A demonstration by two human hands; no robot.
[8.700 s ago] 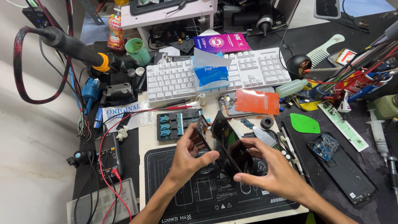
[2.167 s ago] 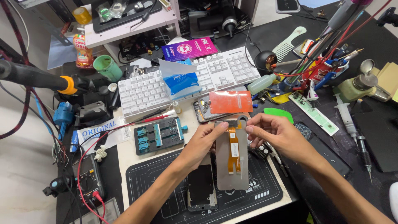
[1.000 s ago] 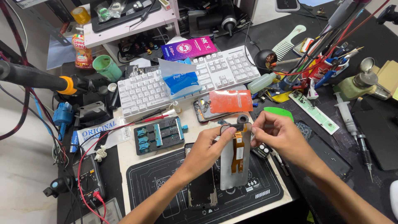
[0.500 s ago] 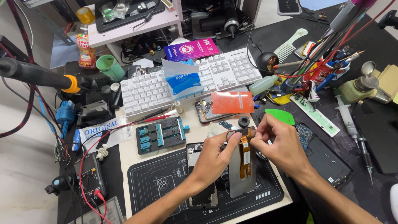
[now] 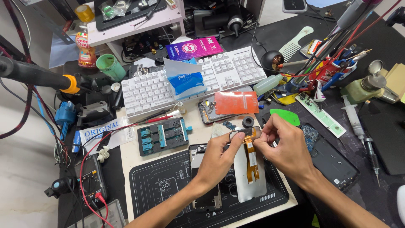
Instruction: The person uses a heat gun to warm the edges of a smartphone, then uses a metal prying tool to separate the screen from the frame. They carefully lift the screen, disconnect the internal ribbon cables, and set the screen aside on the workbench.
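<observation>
My left hand [image 5: 217, 158] sits in the lower middle of the frame, thumb and fingers pinched on the top left corner of the phone screen panel [image 5: 249, 175]. My right hand [image 5: 284, 145] is just beside it to the right, fingers pressed together on the top end of the same panel, where the orange ribbon cable [image 5: 251, 158] begins. The panel lies back side up, grey, with its lower end resting on the black work mat [image 5: 168, 185] and its top end between my 2 hands. The ribbon cable runs down the middle of the panel.

Under my left wrist lies an opened phone body [image 5: 206, 198], partly hidden by my arm. Above the mat, left of centre, a black holder with blue clamps [image 5: 163, 136] rests on the tabletop [image 5: 126, 166]. Just above my hands lie a small black ring [image 5: 248, 122] and a phone with an orange film [image 5: 235, 102] on it. A white keyboard [image 5: 190, 80] stretches across the upper middle, with a blue and clear bag [image 5: 184, 79] on top of it. A green pick [image 5: 285, 115] lies just above my right hand. A dark phone [image 5: 333, 162] lies to the right of my right wrist. A black meter with red wires [image 5: 90, 177] sits at the lower left.
</observation>
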